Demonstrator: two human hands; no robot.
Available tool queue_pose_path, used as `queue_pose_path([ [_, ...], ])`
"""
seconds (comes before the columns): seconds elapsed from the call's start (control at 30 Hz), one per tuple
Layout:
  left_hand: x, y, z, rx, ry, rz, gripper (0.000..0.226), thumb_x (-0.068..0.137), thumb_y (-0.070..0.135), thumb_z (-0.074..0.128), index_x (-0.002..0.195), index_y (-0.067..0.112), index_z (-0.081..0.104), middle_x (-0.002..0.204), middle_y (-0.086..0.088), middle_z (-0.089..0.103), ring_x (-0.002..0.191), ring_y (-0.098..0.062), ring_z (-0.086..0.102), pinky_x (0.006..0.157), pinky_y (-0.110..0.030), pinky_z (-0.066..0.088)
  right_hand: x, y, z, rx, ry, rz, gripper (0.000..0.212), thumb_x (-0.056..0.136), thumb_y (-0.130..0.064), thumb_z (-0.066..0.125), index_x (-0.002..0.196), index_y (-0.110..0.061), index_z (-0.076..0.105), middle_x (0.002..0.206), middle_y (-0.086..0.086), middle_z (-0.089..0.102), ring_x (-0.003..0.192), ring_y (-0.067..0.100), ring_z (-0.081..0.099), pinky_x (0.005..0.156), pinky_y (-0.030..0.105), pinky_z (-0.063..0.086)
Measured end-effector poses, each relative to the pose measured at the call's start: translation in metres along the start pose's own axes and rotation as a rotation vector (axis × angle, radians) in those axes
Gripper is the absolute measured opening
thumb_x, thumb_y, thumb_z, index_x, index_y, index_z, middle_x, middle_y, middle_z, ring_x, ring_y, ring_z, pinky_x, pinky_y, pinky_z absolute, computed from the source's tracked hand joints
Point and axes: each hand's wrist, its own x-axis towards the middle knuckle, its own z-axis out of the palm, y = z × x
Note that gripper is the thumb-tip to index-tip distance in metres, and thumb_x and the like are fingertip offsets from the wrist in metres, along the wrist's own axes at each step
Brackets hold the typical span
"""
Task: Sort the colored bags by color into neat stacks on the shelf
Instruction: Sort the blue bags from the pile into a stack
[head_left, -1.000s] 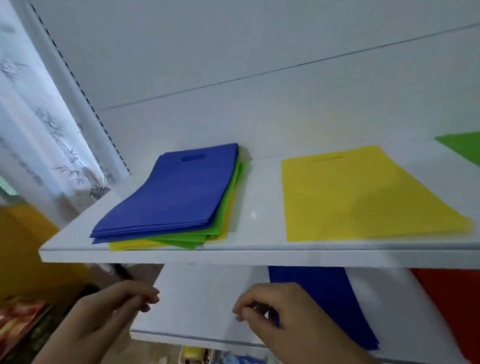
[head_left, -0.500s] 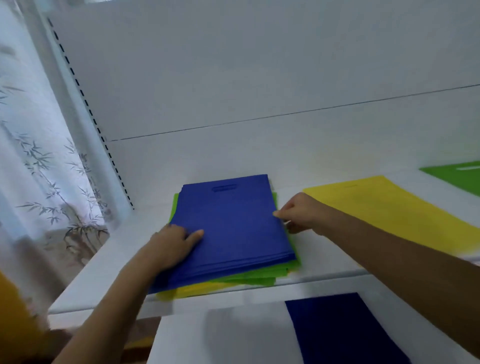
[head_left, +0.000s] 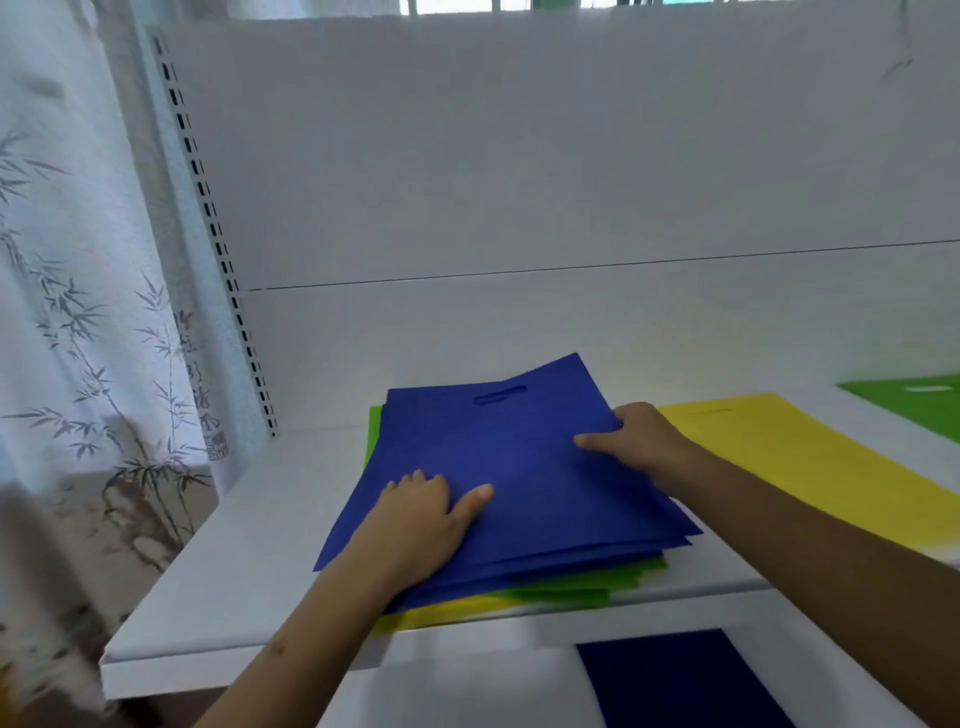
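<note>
Bare shelf left of stack

curtain: white, bamboo print, left | slotted upright: beside it
</note>
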Motion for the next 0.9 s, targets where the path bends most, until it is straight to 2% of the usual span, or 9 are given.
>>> queue_pose_path([
  [0.07, -0.001, -0.003, -0.008, -0.121, -0.015, -0.03, 0.057, 0.094, 0.061, 0.03, 0.075, 0.011, 0.05, 0.077, -0.001, 0.056, 0.075, -0.019, 0.053, 0.074, -0.033, 0.043, -0.003, 0.0, -0.004, 0.157, -0.072, 0.073, 0.025, 0.082, -0.02, 0.076, 0.101, -0.006, 0.069, 0.091, 0.003, 0.071, 0.08, 0.021, 0.068, 0.063, 0.029, 0.054],
  [0.13, 0.001, -0.012, -0.017, -0.208, -0.005, -0.066, 0.054, 0.093, 0.06, 0.036, 0.081, 0.01, 0.055, 0.079, 0.003, 0.061, 0.075, -0.016, 0.058, 0.069, -0.03, 0.044, -0.008, -0.005, -0.012, 0.192, -0.057, -0.016, 0.023, 0.084, -0.019, 0.073, 0.103, -0.007, 0.069, 0.095, 0.004, 0.072, 0.082, 0.022, 0.07, 0.067, 0.033, 0.057],
  [0.3, 0.006, -0.009, -0.031, -0.626, -0.12, -0.096, 0.021, 0.091, 0.041, 0.058, 0.108, 0.028, 0.057, 0.101, 0.02, 0.061, 0.089, 0.002, 0.06, 0.079, -0.018, 0.045, -0.032, -0.016, -0.037, 0.394, -0.028, -0.203, 0.017, 0.086, -0.017, 0.07, 0.103, -0.016, 0.069, 0.095, -0.001, 0.075, 0.083, 0.021, 0.073, 0.068, 0.034, 0.059],
  [0.37, 0.016, -0.001, -0.031, -0.947, -0.064, -0.185, 0.053, 0.089, 0.03, 0.066, 0.134, 0.026, 0.039, 0.116, 0.009, 0.062, 0.102, -0.008, 0.061, 0.083, -0.023, 0.047, -0.037, -0.009, -0.041, 0.436, -0.031, -0.148, 0.019, 0.088, -0.02, 0.068, 0.106, -0.016, 0.068, 0.098, 0.0, 0.074, 0.085, 0.022, 0.072, 0.07, 0.037, 0.06],
  [0.47, 0.035, 0.006, -0.035, -1.321, -0.163, -0.35, 0.053, 0.082, 0.026, 0.071, 0.128, 0.006, 0.053, 0.117, -0.015, 0.067, 0.098, -0.024, 0.068, 0.084, -0.036, 0.056, -0.046, 0.008, -0.043, 0.423, -0.015, -0.072, 0.023, 0.091, -0.022, 0.064, 0.114, -0.015, 0.066, 0.105, 0.001, 0.072, 0.091, 0.023, 0.071, 0.076, 0.039, 0.059],
  [0.57, 0.041, 0.021, -0.027, -1.242, -0.272, -0.314, 0.029, 0.087, 0.022, 0.066, 0.112, 0.007, 0.066, 0.109, -0.012, 0.072, 0.096, -0.027, 0.07, 0.088, -0.043, 0.055, -0.057, 0.019, -0.055, 0.386, 0.098, -0.119, 0.024, 0.092, -0.019, 0.062, 0.115, -0.014, 0.066, 0.108, -0.001, 0.072, 0.09, 0.017, 0.07, 0.074, 0.033, 0.058],
  [0.67, 0.038, 0.045, -0.02, -1.081, -0.212, -0.162, 0.016, 0.091, 0.011, 0.06, 0.105, 0.011, 0.069, 0.101, -0.006, 0.075, 0.092, -0.023, 0.071, 0.082, -0.038, 0.056, -0.071, 0.027, -0.07, 0.323, 0.143, -0.166, 0.018, 0.093, -0.017, 0.061, 0.111, -0.019, 0.066, 0.106, -0.005, 0.071, 0.09, 0.012, 0.069, 0.076, 0.032, 0.058],
  [0.77, 0.029, 0.07, -0.021, -1.047, -0.143, -0.075, 0.023, 0.094, 0.003, 0.054, 0.098, 0.017, 0.071, 0.095, -0.003, 0.076, 0.082, -0.017, 0.073, 0.072, -0.033, 0.056, -0.088, 0.032, -0.091, 0.307, 0.134, -0.211, 0.016, 0.092, -0.015, 0.061, 0.103, -0.027, 0.065, 0.104, -0.008, 0.071, 0.088, 0.01, 0.07, 0.076, 0.03, 0.059],
  [0.9, 0.015, 0.113, -0.019, -1.118, -0.096, 0.011, 0.018, 0.092, 0.012, 0.057, 0.103, 0.02, 0.069, 0.1, 0.002, 0.075, 0.089, -0.017, 0.072, 0.072, -0.03, 0.058, -0.113, 0.046, -0.131, 0.332, 0.227, -0.318, 0.019, 0.092, -0.013, 0.062, 0.098, -0.031, 0.064, 0.101, -0.011, 0.071, 0.09, 0.008, 0.07, 0.078, 0.027, 0.059],
])
